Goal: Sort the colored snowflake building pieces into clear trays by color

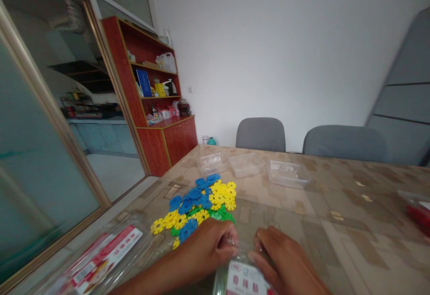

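A transparent plastic box (247, 281) with a white and red label is at the bottom edge, partly out of view. My left hand (220, 240) has its fingers curled in a pinch at the far left corner of this box. On the opposite corner my right hand (279, 252) is closed, thumb along the edge near the label. Just beyond my left hand lies a loose heap of flower-shaped plastic discs: blue discs (195, 194), yellow discs (222, 194) and green discs (221, 214). My left forearm covers the near side of the heap.
Three transparent plastic trays (247, 166) stand along the far side of the table (302, 210). Labelled plastic packs (107, 254) lie at left. A container with red contents (418, 216) is at the right edge. Two grey chairs (260, 134) and a red-brown cabinet (168, 147) stand behind.
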The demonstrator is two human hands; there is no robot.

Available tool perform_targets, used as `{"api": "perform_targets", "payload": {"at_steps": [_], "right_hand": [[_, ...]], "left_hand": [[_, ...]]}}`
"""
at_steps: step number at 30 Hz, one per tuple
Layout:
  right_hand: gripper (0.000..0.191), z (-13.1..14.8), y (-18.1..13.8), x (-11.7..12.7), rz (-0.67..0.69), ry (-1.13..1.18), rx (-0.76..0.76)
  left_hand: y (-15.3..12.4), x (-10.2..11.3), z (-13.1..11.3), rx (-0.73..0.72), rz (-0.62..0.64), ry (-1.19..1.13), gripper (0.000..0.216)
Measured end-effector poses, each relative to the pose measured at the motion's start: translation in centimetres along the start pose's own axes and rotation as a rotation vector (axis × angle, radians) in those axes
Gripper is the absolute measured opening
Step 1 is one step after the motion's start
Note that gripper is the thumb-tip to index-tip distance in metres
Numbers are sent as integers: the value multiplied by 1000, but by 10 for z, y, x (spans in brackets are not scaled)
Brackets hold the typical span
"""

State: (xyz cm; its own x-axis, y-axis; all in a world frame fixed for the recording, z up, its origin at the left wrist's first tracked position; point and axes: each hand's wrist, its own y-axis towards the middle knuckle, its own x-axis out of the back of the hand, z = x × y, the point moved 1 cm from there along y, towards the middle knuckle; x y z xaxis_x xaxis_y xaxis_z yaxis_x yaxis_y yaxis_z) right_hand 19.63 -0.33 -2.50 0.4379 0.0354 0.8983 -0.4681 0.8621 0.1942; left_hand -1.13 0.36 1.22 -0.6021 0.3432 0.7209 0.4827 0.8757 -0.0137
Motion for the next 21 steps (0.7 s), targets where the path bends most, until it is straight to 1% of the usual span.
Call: {"api": "perform_targets", "payload": {"at_steps": [4, 5, 7, 10, 12, 13, 15, 17, 18, 19, 21], "right_hand": [[24, -2, 3, 5, 54, -27, -30], [25, -2, 3, 6, 64, -32, -39], [29, -5, 1, 8, 71, -25, -52], [35, -12, -2, 9, 44, 114, -13], [37, -18, -3, 11, 15, 267, 56], [37, -20, -3, 12, 0, 343, 92], [37, -22, -4, 14, -29, 464, 141], [38, -22, -5, 16, -54, 545, 162], [39, -22, -5, 18, -72, 571, 166], [41, -22, -6, 19, -100, 593, 160], [45, -24, -6, 24, -207, 661, 104]], "left_hand": [[2, 1, -2, -14, -30, -39, 12], [2, 1, -2, -15, -35, -87, 14], [1, 0, -3, -7, -3, -260, 22], [-2, -1, -2, -3, 98, -490, 55], [-5, 0, -1, -9, 130, -531, 71], [-7, 2, -1, -24, 135, -523, 73], [-10, 6, -3, -100, 139, -501, 71], [-13, 9, -5, -187, 148, -475, 69], [-13, 9, -5, -206, 163, -482, 69], [-13, 9, -5, -201, 188, -505, 70], [-13, 6, -3, -130, 235, -565, 71]]}}
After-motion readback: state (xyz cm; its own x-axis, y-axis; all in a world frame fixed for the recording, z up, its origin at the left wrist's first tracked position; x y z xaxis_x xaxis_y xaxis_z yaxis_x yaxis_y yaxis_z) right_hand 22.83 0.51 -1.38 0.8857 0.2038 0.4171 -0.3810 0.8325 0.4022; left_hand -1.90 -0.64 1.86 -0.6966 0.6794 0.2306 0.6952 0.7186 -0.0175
